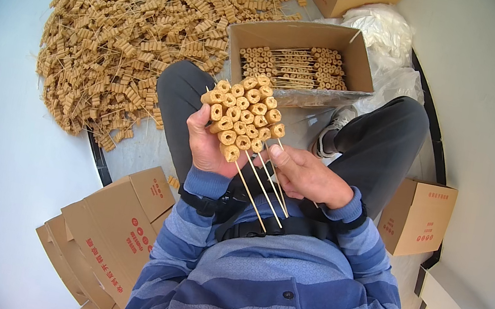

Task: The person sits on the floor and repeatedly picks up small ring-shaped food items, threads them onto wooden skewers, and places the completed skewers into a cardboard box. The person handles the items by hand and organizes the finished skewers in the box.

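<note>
Item: bundle of skewers, tan ring-shaped pieces threaded on thin sticks. We find it in our left hand, grip closed round the bundle just under the pieces; our right hand pinches the bare stick ends beside it.

Ahead of the grip: open carton, holding two short rows of packed skewers, mostly unfilled.

Far left of the grip: large loose heap on the floor, unpacked. We judge most work remains.
</note>
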The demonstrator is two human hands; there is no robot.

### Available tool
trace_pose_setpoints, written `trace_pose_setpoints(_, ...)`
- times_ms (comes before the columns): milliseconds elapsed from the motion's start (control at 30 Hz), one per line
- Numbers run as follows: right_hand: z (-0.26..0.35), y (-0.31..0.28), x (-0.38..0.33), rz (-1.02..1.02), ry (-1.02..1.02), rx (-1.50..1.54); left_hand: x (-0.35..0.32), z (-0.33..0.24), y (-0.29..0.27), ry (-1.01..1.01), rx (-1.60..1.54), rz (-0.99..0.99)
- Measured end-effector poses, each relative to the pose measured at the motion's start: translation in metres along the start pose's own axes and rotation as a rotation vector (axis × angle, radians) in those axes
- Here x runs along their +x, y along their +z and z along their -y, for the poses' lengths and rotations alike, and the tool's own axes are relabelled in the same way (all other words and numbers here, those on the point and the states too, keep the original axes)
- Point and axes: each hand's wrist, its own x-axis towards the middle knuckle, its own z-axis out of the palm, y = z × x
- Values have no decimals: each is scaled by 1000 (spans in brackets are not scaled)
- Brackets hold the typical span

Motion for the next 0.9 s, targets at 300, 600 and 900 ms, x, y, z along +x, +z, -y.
trace_pose_setpoints(300, 1, -5, 9, -142, -104, -349, 8, 5, -3, 11, 92, 28)
trace_pose_setpoints(600, 37, 32, 15, -687, -837, -1049, 13, 10, 13, 53, 186, -83)
trace_pose_setpoints(900, 14, 29, 52, -770, -901, -872, 5, 7, 8, 60, 411, 140)
